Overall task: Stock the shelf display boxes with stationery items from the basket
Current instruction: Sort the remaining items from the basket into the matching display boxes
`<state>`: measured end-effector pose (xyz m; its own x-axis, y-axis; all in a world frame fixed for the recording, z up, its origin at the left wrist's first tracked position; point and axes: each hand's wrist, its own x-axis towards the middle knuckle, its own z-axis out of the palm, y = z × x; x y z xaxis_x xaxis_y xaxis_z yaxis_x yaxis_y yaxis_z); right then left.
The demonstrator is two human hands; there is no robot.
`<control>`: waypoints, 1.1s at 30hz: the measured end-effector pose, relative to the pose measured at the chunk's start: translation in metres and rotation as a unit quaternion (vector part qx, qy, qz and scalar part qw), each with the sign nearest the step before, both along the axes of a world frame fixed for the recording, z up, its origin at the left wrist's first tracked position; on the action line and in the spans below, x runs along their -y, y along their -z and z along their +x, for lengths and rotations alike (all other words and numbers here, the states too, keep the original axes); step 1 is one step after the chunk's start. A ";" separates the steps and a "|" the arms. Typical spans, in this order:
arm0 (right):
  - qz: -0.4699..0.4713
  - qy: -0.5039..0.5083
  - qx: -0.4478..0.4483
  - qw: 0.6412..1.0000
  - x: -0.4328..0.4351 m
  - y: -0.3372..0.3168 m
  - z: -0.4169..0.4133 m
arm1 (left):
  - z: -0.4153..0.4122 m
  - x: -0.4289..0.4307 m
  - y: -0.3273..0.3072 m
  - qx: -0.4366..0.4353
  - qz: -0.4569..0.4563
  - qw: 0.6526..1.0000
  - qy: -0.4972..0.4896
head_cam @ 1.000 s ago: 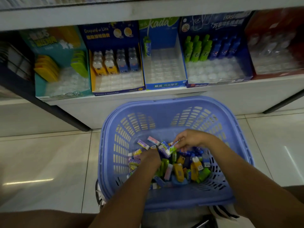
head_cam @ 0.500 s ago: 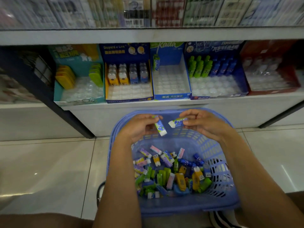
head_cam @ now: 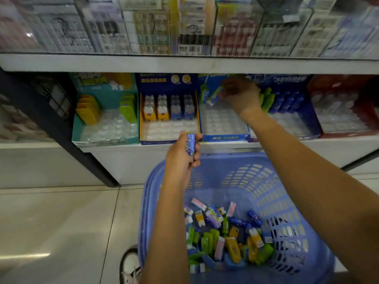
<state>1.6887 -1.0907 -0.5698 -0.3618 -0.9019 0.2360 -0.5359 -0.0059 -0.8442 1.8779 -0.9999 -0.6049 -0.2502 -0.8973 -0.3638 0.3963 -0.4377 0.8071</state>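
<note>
Right hand (head_cam: pixel 239 95): it reaches up into the middle blue box (head_cam: pixel 224 137) and pinches a green and blue pack (head_cam: pixel 213 97) by its top end. The pack tilts over the back of the box. This part is blurry, so whether the pack touches the clear tray is hard to tell.
Left hand (head_cam: pixel 182 154): its fingers curl round a blue pack (head_cam: pixel 190 144) and hold it upright in the air, just in front of the shelf's (head_cam: pixel 205 147) front edge.
Basket (head_cam: pixel 287 181): light blue plastic, on the floor (head_cam: pixel 51 222) below the shelf's front edge. A pile of small packs (head_cam: pixel 225 236) lies in it, yellow, green, blue and pink.
Middle blue box: it sits at the front edge of the shelf, near the middle. One standing pack (head_cam: pixel 203 97) is in its back left corner.
Other boxes: a teal box (head_cam: pixel 106 138) sits toward the left end, then a yellow and blue box (head_cam: pixel 170 132). Right of the middle one is a dark blue box (head_cam: pixel 287 103) with green and blue sticks, then a red box (head_cam: pixel 348 111).
Shoe (head_cam: pixel 130 265): white, beside the basket's near left corner.
</note>
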 end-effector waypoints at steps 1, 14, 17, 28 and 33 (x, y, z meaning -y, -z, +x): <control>0.003 -0.004 -0.015 1.000 0.008 0.004 0.003 | -0.001 0.001 0.002 -0.007 0.004 1.000 0.000; 0.018 -0.110 -0.090 0.990 0.030 0.006 0.008 | -0.004 0.016 0.006 -0.057 0.055 0.996 -0.038; -0.004 -0.078 -0.118 0.990 0.027 0.020 0.013 | -0.004 0.016 0.005 -0.095 0.055 0.993 -0.036; 0.106 -0.176 0.073 0.976 -0.042 0.007 0.028 | -0.008 0.008 0.006 -0.067 0.017 0.997 -0.046; 0.086 -0.247 0.132 0.956 -0.077 0.003 0.028 | -0.017 0.008 0.001 0.017 -0.066 0.997 -0.026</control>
